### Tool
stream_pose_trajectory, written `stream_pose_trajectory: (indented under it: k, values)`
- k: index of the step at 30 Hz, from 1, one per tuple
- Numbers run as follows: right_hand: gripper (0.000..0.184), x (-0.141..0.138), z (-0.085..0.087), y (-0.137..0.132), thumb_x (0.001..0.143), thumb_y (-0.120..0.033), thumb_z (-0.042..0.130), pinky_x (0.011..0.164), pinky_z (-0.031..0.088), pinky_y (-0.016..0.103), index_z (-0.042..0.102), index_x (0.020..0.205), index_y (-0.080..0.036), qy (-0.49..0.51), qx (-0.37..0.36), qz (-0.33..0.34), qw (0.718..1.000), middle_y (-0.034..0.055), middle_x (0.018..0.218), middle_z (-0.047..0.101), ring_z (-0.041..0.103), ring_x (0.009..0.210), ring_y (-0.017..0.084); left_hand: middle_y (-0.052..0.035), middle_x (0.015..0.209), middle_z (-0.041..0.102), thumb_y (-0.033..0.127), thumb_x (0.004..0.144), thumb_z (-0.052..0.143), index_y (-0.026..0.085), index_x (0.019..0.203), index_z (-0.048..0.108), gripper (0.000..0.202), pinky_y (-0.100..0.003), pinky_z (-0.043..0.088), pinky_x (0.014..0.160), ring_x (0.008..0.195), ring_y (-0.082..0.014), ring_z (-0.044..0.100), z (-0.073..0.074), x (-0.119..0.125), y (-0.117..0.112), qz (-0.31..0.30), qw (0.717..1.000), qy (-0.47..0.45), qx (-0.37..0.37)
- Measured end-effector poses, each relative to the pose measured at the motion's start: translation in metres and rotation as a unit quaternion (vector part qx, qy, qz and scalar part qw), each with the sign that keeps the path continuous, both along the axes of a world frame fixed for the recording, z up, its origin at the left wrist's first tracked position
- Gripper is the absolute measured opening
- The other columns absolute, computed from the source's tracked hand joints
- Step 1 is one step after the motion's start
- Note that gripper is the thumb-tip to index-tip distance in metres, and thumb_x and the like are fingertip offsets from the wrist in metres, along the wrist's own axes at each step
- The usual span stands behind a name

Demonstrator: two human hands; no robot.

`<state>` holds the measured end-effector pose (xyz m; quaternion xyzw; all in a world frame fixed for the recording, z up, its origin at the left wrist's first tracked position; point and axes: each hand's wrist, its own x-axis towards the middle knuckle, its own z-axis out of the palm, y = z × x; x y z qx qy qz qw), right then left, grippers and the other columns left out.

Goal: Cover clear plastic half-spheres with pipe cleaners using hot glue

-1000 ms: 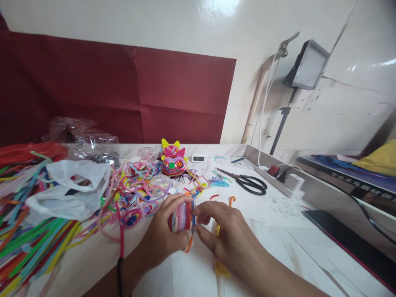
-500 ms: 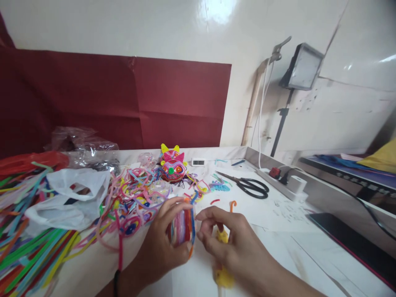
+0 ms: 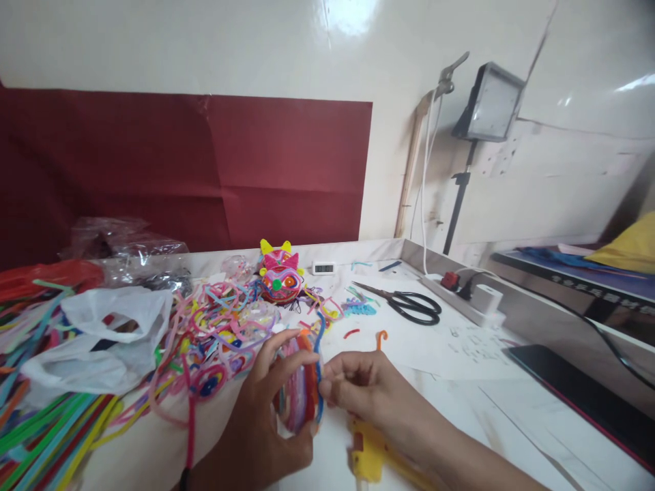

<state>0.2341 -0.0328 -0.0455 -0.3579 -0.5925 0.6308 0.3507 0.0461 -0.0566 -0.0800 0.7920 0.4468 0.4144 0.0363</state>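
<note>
Strip-wrapped round piece [image 3: 298,392]: seemingly mostly covered; blue strip [image 3: 319,344] end loose. Left hand [image 3: 256,426] grips piece; right hand [image 3: 361,389] pinches strip.

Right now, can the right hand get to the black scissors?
Probably yes. The scissors lie in the open on the table beyond the right hand, with only scraps between. That hand pinches the blue strand, so it must let go first.

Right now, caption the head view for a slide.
Left hand holds a striped pipe-cleaner disc; right hand pinches its rim.
</note>
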Motion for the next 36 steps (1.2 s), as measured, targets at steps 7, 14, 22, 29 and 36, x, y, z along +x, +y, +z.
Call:
stream_pose_trajectory:
  k: [7, 14, 22, 29, 36]
  values:
    - [0.022, -0.002, 0.0, -0.003, 0.062, -0.034, 0.075, 0.048, 0.024, 0.022, 0.061, 0.061, -0.016, 0.038, -0.038, -0.012, 0.999, -0.0073, 0.052, 0.049, 0.034, 0.047, 0.005, -0.0063, 0.144, 0.035, 0.004, 0.059, 0.063, 0.038, 0.127, 0.043, 0.079, -0.043, 0.051, 0.099, 0.133, -0.0364, 0.044, 0.001, 0.005, -0.005, -0.013, 1.0, -0.003, 0.003]
    - [0.031, 0.0, -0.006, -0.005, 0.065, -0.042, 0.079, 0.038, 0.024, 0.018, 0.06, 0.065, -0.017, 0.053, -0.058, -0.004, 0.997, -0.0096, 0.051, 0.045, 0.031, 0.04, 0.003, -0.004, 0.144, 0.033, 0.004, 0.059, 0.063, 0.039, 0.127, 0.043, 0.079, -0.046, 0.043, 0.107, 0.134, -0.0336, 0.042, 0.0, 0.006, -0.004, -0.011, 1.0, -0.015, -0.013]
    - [0.029, 0.002, -0.025, 0.003, 0.061, -0.038, 0.081, 0.035, 0.035, 0.018, 0.061, 0.065, -0.017, 0.015, -0.051, 0.015, 0.998, -0.0084, 0.05, 0.051, 0.037, 0.035, 0.003, -0.0034, 0.144, 0.034, 0.003, 0.059, 0.062, 0.04, 0.126, 0.045, 0.078, -0.046, 0.043, 0.106, 0.133, -0.0331, 0.042, -0.001, 0.009, -0.004, -0.022, 0.998, -0.041, -0.036]
    - [0.029, 0.005, -0.008, -0.006, 0.063, -0.038, 0.082, 0.042, 0.039, 0.017, 0.064, 0.07, -0.017, 0.038, -0.057, 0.027, 0.997, -0.0083, 0.055, 0.051, 0.037, 0.042, 0.003, -0.0044, 0.143, 0.034, 0.004, 0.06, 0.061, 0.039, 0.127, 0.044, 0.078, -0.052, 0.038, 0.108, 0.136, -0.0344, 0.038, -0.004, 0.007, -0.002, -0.036, 0.997, -0.059, -0.045]
    - [0.03, 0.003, -0.011, -0.007, 0.062, -0.035, 0.084, 0.042, 0.034, 0.016, 0.06, 0.06, -0.017, 0.068, -0.028, 0.052, 0.996, -0.0085, 0.052, 0.048, 0.035, 0.043, 0.003, -0.0047, 0.142, 0.036, 0.004, 0.061, 0.059, 0.038, 0.127, 0.046, 0.075, -0.055, 0.038, 0.108, 0.134, -0.0336, 0.038, -0.003, 0.007, -0.001, -0.044, 0.996, -0.064, -0.043]
